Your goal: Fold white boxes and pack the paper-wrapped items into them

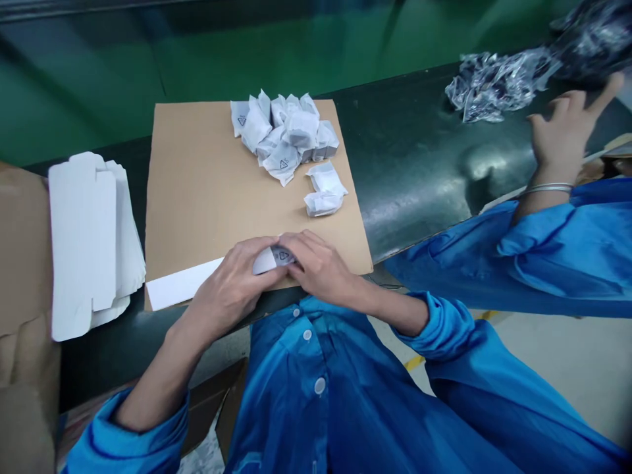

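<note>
The small white wrapped packet (274, 259) is sitting between both hands, right at the near edge of the cardboard sheet (197, 184). The left hand (232, 289) is cupping it from the side and the right hand (318, 266) is pressing over the top, so both grips are clenching on that 1 packet. A flat white card strip (180, 284) is poking out to the left from under the hands.

What I'd be worrying about: it's being handled so close to the tabletop (419, 164) edge that a thumb slip could be sending it into the lap. The wrap also looks thin, so a hard squeeze could be tearing it.

Containers:
- The stack of flat white box blanks (89, 243) at the left is lying unfolded, with nothing in them.
- The pile of wrapped packets (284, 131) further up the sheet, plus 2 loose packets (324, 189) beside it, is hiding its contents.
- A brown carton (22, 263) at the far left is showing only its outside.
- Off right, a co-worker's hand (563, 135) is hovering near a heap of crinkled clear bags (498, 82). I can't tell if they're filled.
</note>
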A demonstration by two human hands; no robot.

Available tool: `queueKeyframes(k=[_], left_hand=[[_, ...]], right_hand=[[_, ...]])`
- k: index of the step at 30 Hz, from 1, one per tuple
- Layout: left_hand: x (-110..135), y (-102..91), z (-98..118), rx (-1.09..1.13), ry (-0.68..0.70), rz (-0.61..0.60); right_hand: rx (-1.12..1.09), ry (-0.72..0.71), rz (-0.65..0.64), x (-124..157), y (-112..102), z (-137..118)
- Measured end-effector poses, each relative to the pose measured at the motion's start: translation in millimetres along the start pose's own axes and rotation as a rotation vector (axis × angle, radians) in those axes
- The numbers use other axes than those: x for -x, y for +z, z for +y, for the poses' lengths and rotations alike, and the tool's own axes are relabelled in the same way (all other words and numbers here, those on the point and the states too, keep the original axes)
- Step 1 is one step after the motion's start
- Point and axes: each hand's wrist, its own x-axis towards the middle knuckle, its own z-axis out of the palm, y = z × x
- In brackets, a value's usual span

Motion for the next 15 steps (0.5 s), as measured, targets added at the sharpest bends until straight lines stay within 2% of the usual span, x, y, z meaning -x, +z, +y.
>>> queueKeyframes(k=[3, 5, 8, 11, 13, 15], left_hand=[[12, -4.4, -2, -0.094, -0.175, 0.042], [24, -7.0, -6, -0.186, -0.280, 0.028], [39, -3.9, -11, -0.226, -0.296, 0.057], [39, 5.1, -3, -0.243, -0.295, 0.132], [31, 7.8, 12, -0.257, -0.311, 0.179], [22, 3.6, 28, -0.255, -0.298, 0.203]], right_hand=[[-0.112, 0.113, 0.102, 4, 2, 3], [-0.141, 0.137, 0.098, 7, 3, 1], [-0.206, 0.151, 0.018, 5, 11, -13], [-0.298, 0.199, -0.035, -5, 17, -27], [-0.371, 0.289, 0.008, -9, 7, -27], [-0.405, 0.372, 0.052, -4, -23, -14]])
